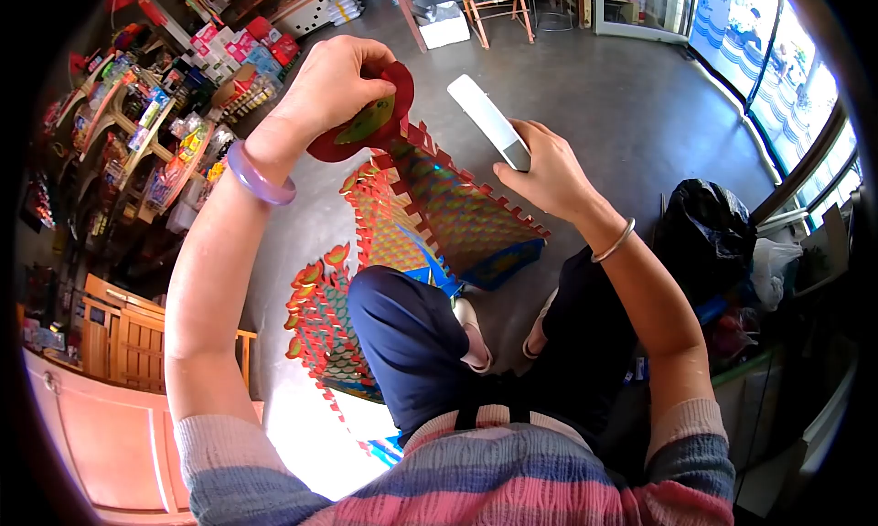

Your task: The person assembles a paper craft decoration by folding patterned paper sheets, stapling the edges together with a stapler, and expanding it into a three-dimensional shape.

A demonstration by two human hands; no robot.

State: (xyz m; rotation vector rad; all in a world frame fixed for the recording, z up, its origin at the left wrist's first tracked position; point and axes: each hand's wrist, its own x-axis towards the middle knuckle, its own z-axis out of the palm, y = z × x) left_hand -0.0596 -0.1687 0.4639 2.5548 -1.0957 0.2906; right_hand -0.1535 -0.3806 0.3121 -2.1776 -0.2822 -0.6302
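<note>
A scale-patterned piece (471,206) with a notched red edge is held up over the grey floor (594,78) before the knees (393,302), its rounded red end (403,89) pinched in the left grip (334,85), while a flat white tool (481,111) is clasped nearby in the closed right grip (555,171).

Crowded shelves (190,167) (bright packaged goods (219,48)) suggest a shop.

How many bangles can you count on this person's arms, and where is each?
2: a thick purple bangle by the wrist of the left hand, and a thin metallic bangle by that of the right hand. Sleeves may hide more.
</note>
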